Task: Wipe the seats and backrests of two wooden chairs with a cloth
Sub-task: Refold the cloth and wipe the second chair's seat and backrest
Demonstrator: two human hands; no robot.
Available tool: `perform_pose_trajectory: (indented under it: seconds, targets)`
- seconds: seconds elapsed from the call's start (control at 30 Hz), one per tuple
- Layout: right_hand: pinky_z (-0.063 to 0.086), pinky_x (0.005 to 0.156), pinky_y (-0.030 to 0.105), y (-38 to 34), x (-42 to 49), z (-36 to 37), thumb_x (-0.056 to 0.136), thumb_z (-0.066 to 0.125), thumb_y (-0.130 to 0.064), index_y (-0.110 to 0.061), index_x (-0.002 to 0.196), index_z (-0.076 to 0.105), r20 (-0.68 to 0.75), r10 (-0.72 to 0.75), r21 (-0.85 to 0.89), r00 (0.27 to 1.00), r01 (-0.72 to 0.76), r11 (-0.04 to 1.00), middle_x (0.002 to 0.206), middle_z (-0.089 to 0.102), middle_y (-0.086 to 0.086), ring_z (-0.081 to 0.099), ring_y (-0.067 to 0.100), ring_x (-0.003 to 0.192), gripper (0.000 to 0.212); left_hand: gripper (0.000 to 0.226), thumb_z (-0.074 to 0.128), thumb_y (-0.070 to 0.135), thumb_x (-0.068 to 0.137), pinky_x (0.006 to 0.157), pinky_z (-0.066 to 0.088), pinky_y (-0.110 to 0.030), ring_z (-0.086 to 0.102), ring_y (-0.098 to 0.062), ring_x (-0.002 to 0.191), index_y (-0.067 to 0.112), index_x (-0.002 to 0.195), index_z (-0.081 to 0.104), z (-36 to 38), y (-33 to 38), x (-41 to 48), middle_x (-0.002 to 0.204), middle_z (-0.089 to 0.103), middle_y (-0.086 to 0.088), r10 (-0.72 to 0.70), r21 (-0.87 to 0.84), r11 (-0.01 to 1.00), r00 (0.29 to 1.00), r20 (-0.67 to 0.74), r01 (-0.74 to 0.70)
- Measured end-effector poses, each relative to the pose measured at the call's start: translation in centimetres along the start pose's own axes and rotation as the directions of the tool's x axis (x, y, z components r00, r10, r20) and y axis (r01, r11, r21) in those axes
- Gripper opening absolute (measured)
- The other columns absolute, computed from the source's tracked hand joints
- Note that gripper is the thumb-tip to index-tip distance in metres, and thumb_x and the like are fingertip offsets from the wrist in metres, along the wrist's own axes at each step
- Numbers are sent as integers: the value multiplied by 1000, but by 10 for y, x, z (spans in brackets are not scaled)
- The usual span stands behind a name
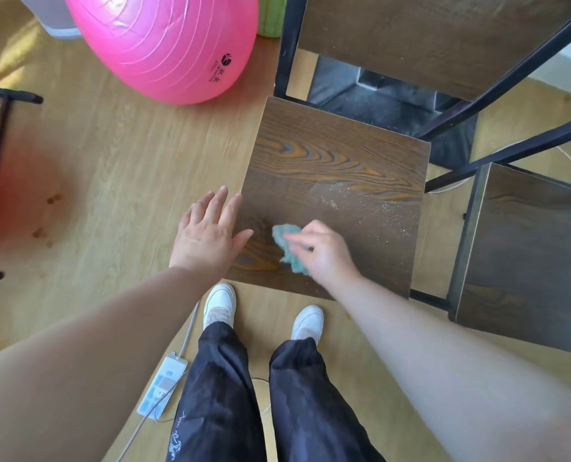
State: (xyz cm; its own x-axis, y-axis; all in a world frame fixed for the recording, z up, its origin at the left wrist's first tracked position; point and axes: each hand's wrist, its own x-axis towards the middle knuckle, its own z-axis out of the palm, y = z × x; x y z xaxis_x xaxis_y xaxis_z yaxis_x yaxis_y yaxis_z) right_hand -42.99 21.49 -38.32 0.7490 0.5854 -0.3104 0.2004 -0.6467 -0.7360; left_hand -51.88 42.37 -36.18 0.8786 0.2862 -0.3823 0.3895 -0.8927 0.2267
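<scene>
A crumpled teal cloth (289,248) is gripped by the right hand (324,253), fingers curled round it, knuckles up, wrist bent inward. The cloth is pressed on the near left part of the dark brown wood-grain chair seat (337,175). Pale dust specks (377,208) are seen on the seat's right half. The left hand (210,235) is held palm down at the seat's left edge, fingers straight and spread, thumb reaching over the wood; contact with the seat cannot be told. Both forearms are stretched forward and bare. The matching dark wooden backrest (444,38) is set in a black metal frame at the far side. A second dark wooden chair seat (527,255) stands just beside, to the right. A large pink exercise ball (164,41) and a white power strip (162,385) lie on the light wood floor (110,161).
</scene>
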Motion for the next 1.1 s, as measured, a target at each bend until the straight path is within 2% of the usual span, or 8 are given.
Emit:
perform_pose_trajectory:
  seconds: [0.13,0.27,0.33,0.43,0.67,0.87,0.97,1.1]
  targets:
    - [53,69,25,28,65,-75,86,70,-16,-22,97,76,-211,229,49,950,-223,974,94,55,0,62,17,83,14,67,35,55,97,115,23,-44,13,-25,147,23,153,19,-2,20,21,161,17,-2,23,-6,1000,1000,-17,-23]
    - [42,65,-1,52,119,-129,92,64,-22,-25,116,70,-360,421,75,832,-424,903,116,56,-4,57,14,98,25,68,32,57,96,116,24,-44,14,-25,147,24,154,17,0,35,41,162,16,-1,63,17,998,998,0,-63]
    - [49,82,14,60,135,-135,92,65,-22,-25,124,67,-368,462,66,807,-473,879,126,58,-4,58,17,106,32,68,31,57,97,116,23,-45,12,-25,147,24,154,16,1,39,50,162,14,0,70,22,997,997,13,-71]
    - [49,79,20,60,141,-124,92,66,-24,-23,130,61,-335,503,45,797,-520,853,127,57,-3,59,16,108,38,67,30,57,97,117,21,-45,10,-24,147,25,154,15,-1,43,61,162,12,0,82,36,996,996,23,-83]
    - [41,49,9,50,130,-81,89,66,-33,-16,108,67,-149,358,-18,922,-364,931,90,53,-10,58,6,76,26,68,31,57,97,118,19,-44,9,-24,148,24,154,14,2,47,70,162,12,-1,79,72,994,996,47,-82]
    - [42,49,9,32,99,-47,88,66,-31,-17,103,68,44,229,-164,972,-219,962,91,55,-6,58,10,77,21,67,31,55,98,117,19,-44,11,-25,147,23,154,15,2,46,58,162,13,-1,51,78,995,998,47,-55]
    - [52,47,23,20,70,-27,86,69,-26,-13,90,62,115,175,-145,978,-158,977,77,56,-7,61,9,64,16,67,35,54,97,116,21,-45,14,-26,146,21,154,18,5,42,45,161,16,-3,43,78,996,998,40,-46]
    - [42,54,25,15,25,-1,84,67,-27,-20,77,59,257,115,-206,960,-62,977,78,58,-3,59,15,66,14,68,41,52,96,113,26,-48,19,-29,144,19,153,23,13,38,22,160,20,-5,22,82,996,999,41,-25]
